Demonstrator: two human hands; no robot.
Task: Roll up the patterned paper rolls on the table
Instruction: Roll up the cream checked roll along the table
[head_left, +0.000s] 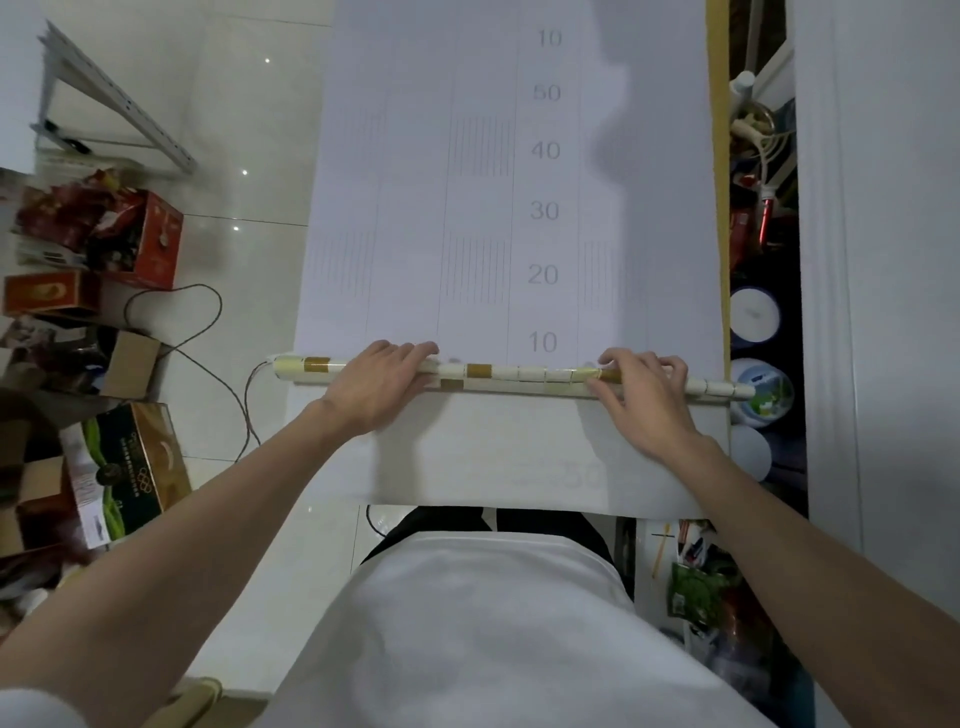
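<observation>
Cream all along the paper roll (519, 375), squared off like tiles by thin dark lines, gold-brown squares dotted among them. Beyond it the unrolled sheet (415, 208) is pale white, printed in faint grey: numbers, long ruled lines, blocks of fine stripes (all very washed out). A mustard-yellow edge (719, 208) runs down its right side. On the glossy white floor (249, 156), a red box (156, 244) and a dark green and gold box (135, 467). Down below, a white shirt (493, 623).

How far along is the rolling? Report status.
Done: only a thin roll formed at the near end. In hand: left hand presses it, right hand grips it. Left: the long unrolled sheet ahead, marked 10 to 50 and beyond.
</observation>
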